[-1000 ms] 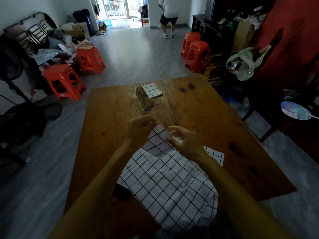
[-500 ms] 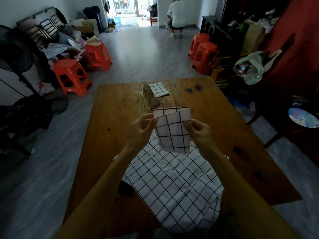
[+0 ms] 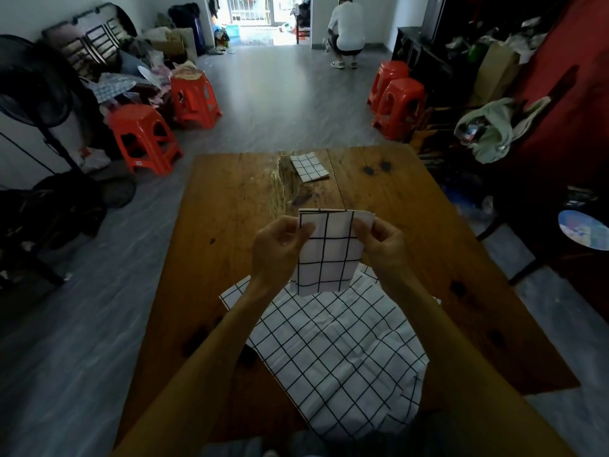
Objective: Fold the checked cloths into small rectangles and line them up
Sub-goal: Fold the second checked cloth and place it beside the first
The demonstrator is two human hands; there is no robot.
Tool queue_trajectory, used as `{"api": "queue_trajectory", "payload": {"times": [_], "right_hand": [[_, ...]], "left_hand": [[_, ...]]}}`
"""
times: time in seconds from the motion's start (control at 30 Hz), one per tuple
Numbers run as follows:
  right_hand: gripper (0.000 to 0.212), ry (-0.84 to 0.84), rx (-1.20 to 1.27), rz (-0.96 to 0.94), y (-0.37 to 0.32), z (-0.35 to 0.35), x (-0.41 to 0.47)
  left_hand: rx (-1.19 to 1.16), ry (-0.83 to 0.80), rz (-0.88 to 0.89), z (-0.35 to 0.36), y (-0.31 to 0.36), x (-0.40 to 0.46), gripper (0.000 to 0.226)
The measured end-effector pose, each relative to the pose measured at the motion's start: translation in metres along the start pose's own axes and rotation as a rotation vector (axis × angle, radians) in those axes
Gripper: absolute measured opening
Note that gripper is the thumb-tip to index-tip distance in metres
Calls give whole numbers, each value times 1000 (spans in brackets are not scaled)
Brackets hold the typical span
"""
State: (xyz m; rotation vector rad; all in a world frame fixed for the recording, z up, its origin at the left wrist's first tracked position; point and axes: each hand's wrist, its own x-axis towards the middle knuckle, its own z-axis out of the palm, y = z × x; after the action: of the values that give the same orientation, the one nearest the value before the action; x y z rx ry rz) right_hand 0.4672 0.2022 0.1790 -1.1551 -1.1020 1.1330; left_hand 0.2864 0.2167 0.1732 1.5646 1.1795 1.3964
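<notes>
A white cloth with a black check, folded into a small rectangle (image 3: 329,255), hangs upright above the wooden table (image 3: 230,219). My left hand (image 3: 276,249) pinches its top left corner and my right hand (image 3: 382,242) pinches its top right corner. Below it, larger checked cloths (image 3: 339,351) lie spread flat on the near part of the table and hang over the front edge. One small folded checked cloth (image 3: 309,167) lies flat near the table's far edge, at the middle.
Red plastic stools stand on the floor to the far left (image 3: 141,136) and far right (image 3: 398,107). A fan (image 3: 29,94) and piled clutter line the left wall. A dark chair with a round hand fan (image 3: 583,229) stands right. A person (image 3: 344,31) crouches by the far doorway.
Both hands have lifted the small folded cloth off the spread cloths and now hold it upright by its top corners. The person in the back has gone from standing to crouching.
</notes>
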Motion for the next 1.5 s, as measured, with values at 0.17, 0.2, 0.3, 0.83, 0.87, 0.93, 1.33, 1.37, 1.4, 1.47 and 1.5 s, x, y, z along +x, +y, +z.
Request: {"api": "queue_trajectory", "payload": {"times": [0.17, 0.2, 0.3, 0.83, 0.87, 0.93, 1.33, 1.37, 1.4, 1.47, 1.5], "right_hand": [[13, 14, 9, 24, 0, -2, -1], [13, 15, 12, 29, 0, -2, -1], [16, 17, 11, 35, -1, -1, -1], [23, 10, 21, -28, -1, -5, 1], [20, 12, 15, -35, 0, -5, 1], [17, 15, -9, -58, 2, -5, 0], [13, -163, -253, -218, 3, 6, 0], [13, -166, -278, -223, 3, 5, -1], [13, -166, -303, -228, 4, 4, 0], [13, -155, -357, -243, 6, 3, 0], [14, -147, -387, -254, 6, 2, 0]], "left_hand": [[-4, 21, 20, -3, 3, 1, 9], [-4, 23, 27, -4, 4, 1, 9], [-5, 31, 20, -5, 6, 1, 10], [-6, 67, -1, -11, 0, -1, 17], [4, 53, -26, -12, -4, -2, 19], [84, 54, -53, -12, -9, -1, 26], [717, -217, 512, 6, 14, 18, 28], [695, -234, 523, 5, 14, 19, 22], [655, -241, 522, 5, 14, 19, 16], [550, -246, 475, 4, 16, 19, 9], [499, -258, 435, 4, 17, 18, 9]]}}
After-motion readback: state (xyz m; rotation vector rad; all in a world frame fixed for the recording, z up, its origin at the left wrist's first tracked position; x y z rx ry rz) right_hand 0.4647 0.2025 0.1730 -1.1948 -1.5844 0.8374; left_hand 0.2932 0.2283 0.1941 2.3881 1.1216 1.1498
